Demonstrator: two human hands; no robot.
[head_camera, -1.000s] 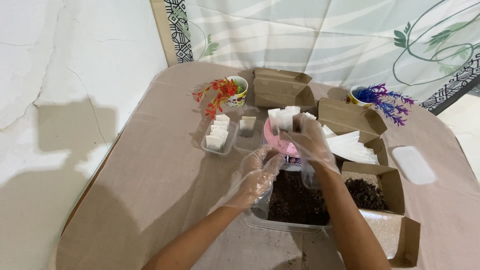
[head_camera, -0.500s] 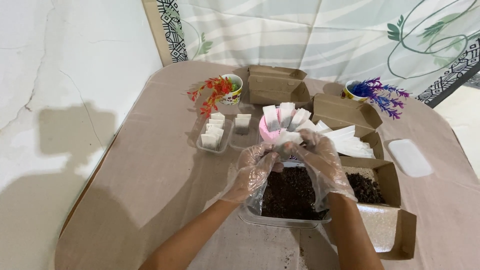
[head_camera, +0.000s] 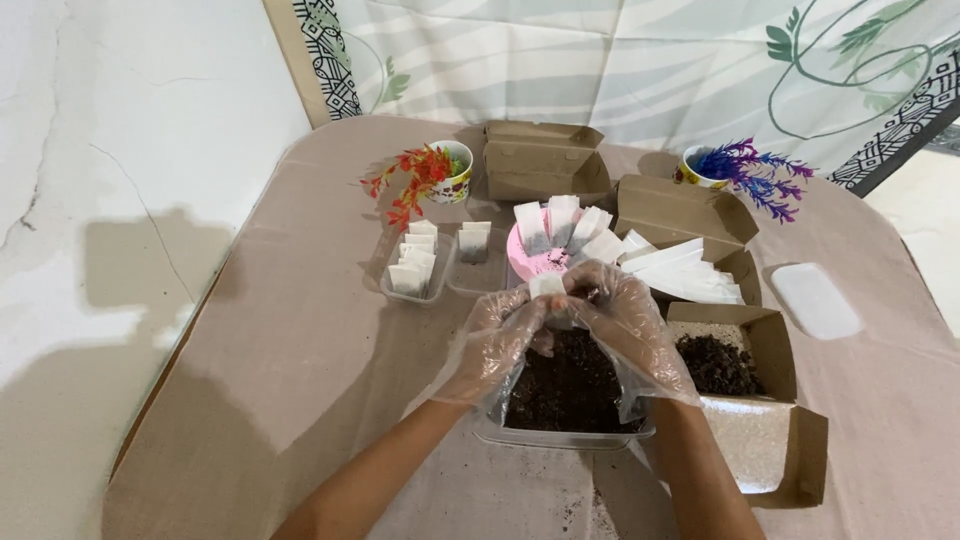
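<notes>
Landmark: a clear tray of dark soil (head_camera: 568, 392) sits mid-table on a beige cloth (head_camera: 300, 330).
Far left of the tray: a cup of red artificial flowers (head_camera: 425, 175), and nearer, a clear tub of filled white sachets (head_camera: 413, 262) beside a second tub (head_camera: 473, 258) holding a single sachet.
Left hand: the left hand (head_camera: 495, 340), in a loose clear plastic glove, hangs above the tray's left half, fingers pinched narrow on a small white sachet (head_camera: 548, 287).
Sachet: held just over the tray's far edge; its long axis runs roughly upright, open end pointing up, though the gloves hide the lower part.
Right hand: the right hand (head_camera: 625, 325), also gloved, closes on the same sachet from the other side.
Behind the tray: a pink bowl (head_camera: 535, 255) ringed with standing sachets.
Right of the tray: an open cardboard box of soil (head_camera: 722, 365), a white lid (head_camera: 815, 300), a cup of purple flowers (head_camera: 745, 165).
</notes>
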